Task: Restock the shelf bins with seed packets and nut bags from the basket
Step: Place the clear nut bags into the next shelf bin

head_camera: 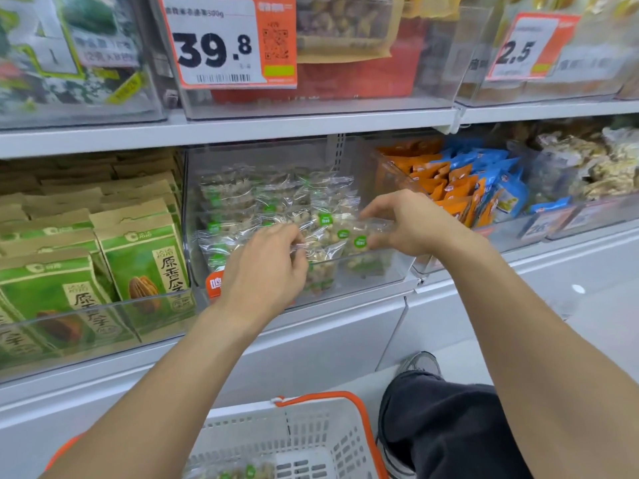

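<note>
Our right hand pinches a clear nut bag by its upper edge, thumb and fingers curled on the film, holding it over the front of the clear middle bin. Our left hand has its fingers curled down onto the small bags at the bin's front; whether that grip closes on one bag or only presses the pile, we cannot tell.

The middle bin already holds rows of these small clear bags of nuts, each with a round green sticker whose writing is too small to read. It looks well filled toward the back, with looser bags at the front, so we judge this bin partly done. Below, the white basket with its orange handle shows a few more green-stickered bags at the bottom edge, so some stock is left to place.

To the left, the seed packets in green and kraft paper stand in a bin of their own, printed with large Chinese characters. To the right lie orange and blue packets. Above, an orange-edged price tag reads 39.8, with 500g in its blurred top line, and another tag reads 2.5.
</note>
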Demonstrator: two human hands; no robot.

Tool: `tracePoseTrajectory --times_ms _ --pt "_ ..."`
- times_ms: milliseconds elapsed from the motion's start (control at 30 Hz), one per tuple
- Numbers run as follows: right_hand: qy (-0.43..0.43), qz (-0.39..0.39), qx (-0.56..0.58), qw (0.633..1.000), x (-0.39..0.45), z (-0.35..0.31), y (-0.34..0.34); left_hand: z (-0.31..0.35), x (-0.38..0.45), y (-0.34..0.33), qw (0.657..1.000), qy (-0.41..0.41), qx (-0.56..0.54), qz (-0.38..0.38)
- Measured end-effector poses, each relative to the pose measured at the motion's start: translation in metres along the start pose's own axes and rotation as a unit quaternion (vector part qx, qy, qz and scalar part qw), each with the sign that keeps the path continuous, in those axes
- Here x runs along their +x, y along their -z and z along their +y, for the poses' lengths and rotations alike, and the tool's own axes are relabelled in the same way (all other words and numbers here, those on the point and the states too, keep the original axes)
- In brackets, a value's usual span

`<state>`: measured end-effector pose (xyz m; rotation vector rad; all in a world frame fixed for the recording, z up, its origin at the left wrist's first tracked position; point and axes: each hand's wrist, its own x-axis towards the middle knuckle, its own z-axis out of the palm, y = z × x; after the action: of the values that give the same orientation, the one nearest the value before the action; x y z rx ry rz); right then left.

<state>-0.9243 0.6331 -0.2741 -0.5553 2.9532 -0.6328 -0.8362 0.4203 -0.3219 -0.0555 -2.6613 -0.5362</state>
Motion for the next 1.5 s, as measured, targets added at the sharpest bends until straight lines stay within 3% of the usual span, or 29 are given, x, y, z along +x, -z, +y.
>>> tracePoseTrajectory --times_ms 167,367,567,867,1167,1333,1500 --pt "-0.037 0.022 0.035 0.998 0.006 0.008 -0.010 0.006 -0.005 0.000 1.000 0.005 0.013 0.014" --pt "-0.001 -0.021 0.137 0.990 0.004 0.014 -0.006 0.006 -0.005 0.004 1.000 0.000 0.011 -0.005" --pt "-0.022 0.042 0.072 0.996 0.014 0.012 -0.014 0.007 -0.006 0.004 1.000 0.005 0.019 -0.004" --pt "-0.023 -0.009 0.101 0.995 0.011 0.001 -0.019 0.007 -0.007 0.001 0.999 0.017 0.027 0.000" --pt "-0.028 0.147 0.149 0.978 0.020 -0.010 -0.026 0.007 -0.009 0.001 0.999 0.009 0.037 -0.006" --pt "-0.026 0.069 0.095 0.993 0.023 -0.021 -0.029 0.007 -0.012 0.000 0.999 0.007 0.038 0.006" --pt "-0.112 0.005 0.037 0.993 0.015 -0.010 -0.014 0.006 -0.011 0.000 0.999 0.002 0.036 0.005"
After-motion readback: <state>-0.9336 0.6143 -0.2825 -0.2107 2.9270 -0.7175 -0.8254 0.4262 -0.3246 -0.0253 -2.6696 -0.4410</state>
